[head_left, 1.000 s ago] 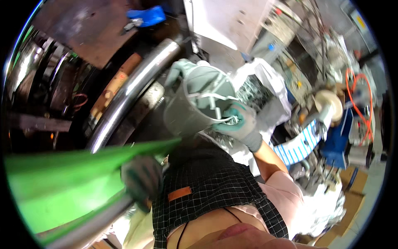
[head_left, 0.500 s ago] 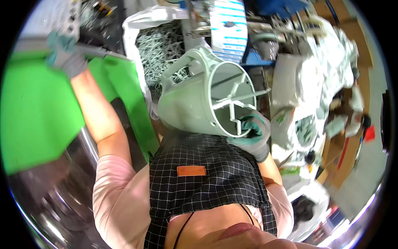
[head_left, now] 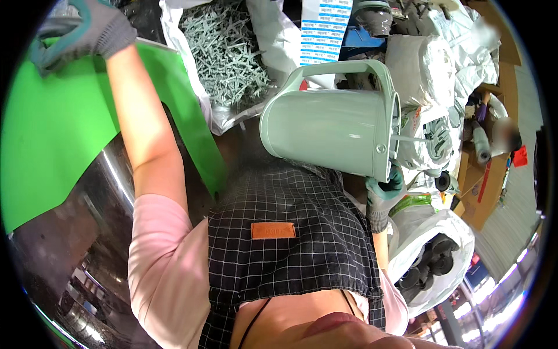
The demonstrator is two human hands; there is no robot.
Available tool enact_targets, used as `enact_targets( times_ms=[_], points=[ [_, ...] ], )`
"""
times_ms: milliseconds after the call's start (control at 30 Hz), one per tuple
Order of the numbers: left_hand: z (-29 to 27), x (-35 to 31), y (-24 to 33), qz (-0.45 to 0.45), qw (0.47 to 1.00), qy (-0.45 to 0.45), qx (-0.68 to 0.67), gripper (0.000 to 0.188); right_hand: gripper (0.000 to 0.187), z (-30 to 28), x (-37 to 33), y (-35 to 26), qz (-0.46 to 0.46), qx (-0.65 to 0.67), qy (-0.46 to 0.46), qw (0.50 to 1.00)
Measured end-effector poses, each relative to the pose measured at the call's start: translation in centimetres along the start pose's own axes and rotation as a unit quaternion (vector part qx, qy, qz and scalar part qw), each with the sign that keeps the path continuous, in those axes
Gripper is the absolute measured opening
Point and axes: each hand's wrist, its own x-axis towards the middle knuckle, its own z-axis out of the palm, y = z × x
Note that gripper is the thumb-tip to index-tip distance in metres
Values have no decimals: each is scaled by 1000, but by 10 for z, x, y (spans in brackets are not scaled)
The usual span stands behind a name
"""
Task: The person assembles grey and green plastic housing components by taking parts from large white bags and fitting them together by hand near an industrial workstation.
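A pale green plastic jug [head_left: 325, 125] with a long side handle lies on its side in front of my apron, its mouth to the right. My right hand [head_left: 386, 192], in a grey and teal glove, grips the lower rim of that mouth. A thin pale bar [head_left: 410, 138] sticks out of the mouth; the jug's inside is mostly turned from sight. At the far left my gloved left hand [head_left: 87, 35] curls over the far edge of a green sheet [head_left: 58, 134]. Its fingers bend round something grey that I cannot make out.
Many small pale green plastic pieces [head_left: 224, 55] fill a white bag behind the jug. A label sheet [head_left: 325, 29] hangs beside it. White bags [head_left: 418, 70] crowd the right, one holding black round parts [head_left: 430, 262]. Cardboard boxes [head_left: 494, 163] stand farther right.
The jug has turned, so its open mouth and inner crosspiece no longer face me. My right hand has moved right and down with its rim. My left hand appears larger and higher.
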Motion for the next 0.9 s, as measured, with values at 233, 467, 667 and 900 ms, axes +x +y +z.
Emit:
enact_targets(
  times_ms=[233,467,667,900],
  points=[
    [-209,-84,195,326,487,-674,-450,54,60,48,5,-23,-24,27,-95,995],
    [-230,-165,195,305,311,-823,-365,38,22,6,35,-27,23,96,-172,980],
    [-260,-160,220,317,326,-805,-380,32,26,11,60,-1,-118,-39,-330,936],
    [-234,-107,30,-445,551,-478,-519,39,15,-20,76,80,101,414,-21,904]
  ],
)
